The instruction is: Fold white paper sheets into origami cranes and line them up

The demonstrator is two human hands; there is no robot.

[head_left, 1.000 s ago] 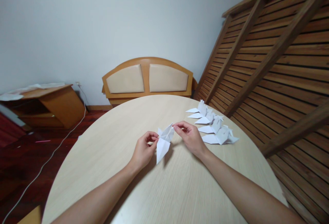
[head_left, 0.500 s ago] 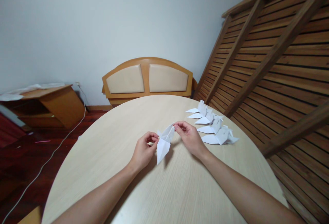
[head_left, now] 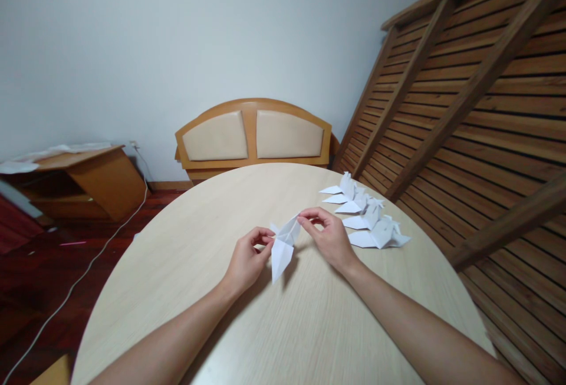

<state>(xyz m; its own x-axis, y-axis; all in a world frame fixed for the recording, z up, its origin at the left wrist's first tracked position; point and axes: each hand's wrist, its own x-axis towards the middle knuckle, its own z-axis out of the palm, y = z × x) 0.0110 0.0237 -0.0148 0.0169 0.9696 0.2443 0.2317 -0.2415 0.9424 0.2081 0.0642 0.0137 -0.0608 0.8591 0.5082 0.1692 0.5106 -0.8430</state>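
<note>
Over the middle of the round table (head_left: 177, 267), a white folded paper crane (head_left: 283, 249) is held between my two hands. My left hand (head_left: 251, 258) is closed, thumb and fingers pinching the crane's left side. My right hand (head_left: 326, 234) pinches its upper right tip. One pointed wing hangs down towards me, and a shadow falls on the tabletop beside it. To the right of my right hand, several similar white paper cranes (head_left: 375, 233) stand close together in a row along the table's right edge.
A slatted wooden frame (head_left: 486, 114) leans close by the table's right side. Behind the table stands a padded headboard (head_left: 254, 131). At left, a low wooden cabinet (head_left: 97, 178) has white sheets on top, and a pale cable (head_left: 88, 270) runs across the dark floor.
The crane has tilted very slightly, its lower wing shifting a touch to the right. My right fingers have moved a little on the tip. The row of cranes is unchanged.
</note>
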